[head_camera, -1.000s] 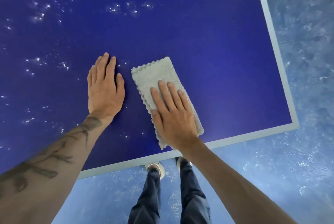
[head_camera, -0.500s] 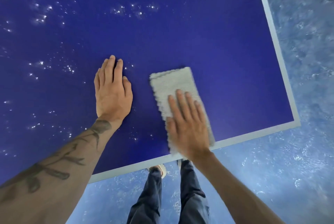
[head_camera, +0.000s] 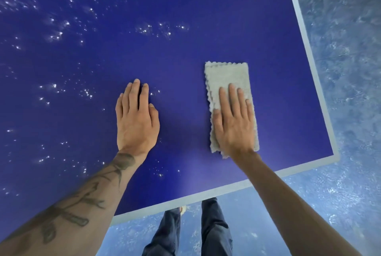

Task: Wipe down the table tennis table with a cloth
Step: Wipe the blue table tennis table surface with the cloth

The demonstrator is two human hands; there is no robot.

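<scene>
The blue table tennis table [head_camera: 206,18] fills most of the view, with a white border along its near and right edges. A folded grey cloth [head_camera: 226,76] lies flat near the table's near right corner. My right hand [head_camera: 235,123] presses flat on the cloth's near half with straight fingers. To the left of the cloth, my left hand [head_camera: 136,119] rests flat on the bare table surface. Bright specks of droplets or dust [head_camera: 55,32] are scattered over the left and far parts of the table.
The table's near right corner [head_camera: 335,157] is close to the cloth. Beyond the edges lies a mottled blue floor [head_camera: 350,70]. My legs in dark trousers [head_camera: 214,233] stand just below the near edge.
My right hand has slid the cloth to the right and away from the near edge, towards the right border. The cloth now lies straighter. My left hand stays flat on the table.
</scene>
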